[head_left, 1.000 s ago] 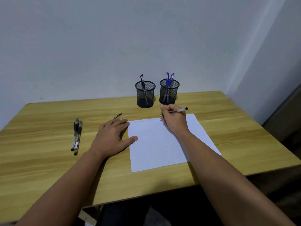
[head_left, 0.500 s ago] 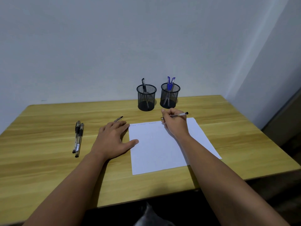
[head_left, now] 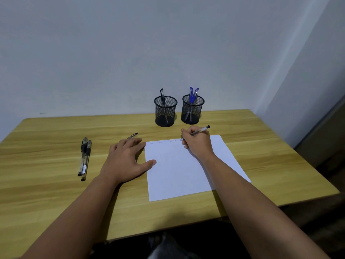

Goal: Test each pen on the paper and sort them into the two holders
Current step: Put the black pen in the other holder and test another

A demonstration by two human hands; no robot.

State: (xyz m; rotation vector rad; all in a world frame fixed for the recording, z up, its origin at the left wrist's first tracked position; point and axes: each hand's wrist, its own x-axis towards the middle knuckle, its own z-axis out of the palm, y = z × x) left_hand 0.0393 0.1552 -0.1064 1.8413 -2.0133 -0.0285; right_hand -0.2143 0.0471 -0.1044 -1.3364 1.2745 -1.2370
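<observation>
Your right hand [head_left: 197,142] grips a clear pen [head_left: 200,131] with its tip down near the top edge of the paper [head_left: 179,171].

The pen slants up and to the right out of your closed fingers, its dark end pointing toward the right holder [head_left: 192,109], while faint scribbles run along the sheet's top edge just left of the tip. Your left hand [head_left: 125,161] lies flat and empty, fingers spread, beside the paper's left edge, its thumb resting on the sheet. A pen cap [head_left: 133,135] lies on the wooden table [head_left: 46,193] just beyond those fingers. Two capped pens [head_left: 84,158] lie side by side well to the left. At the back, the left holder [head_left: 165,111] stands beside the right one; the left holds one black pen [head_left: 162,96], the right two blue pens [head_left: 192,94].
</observation>
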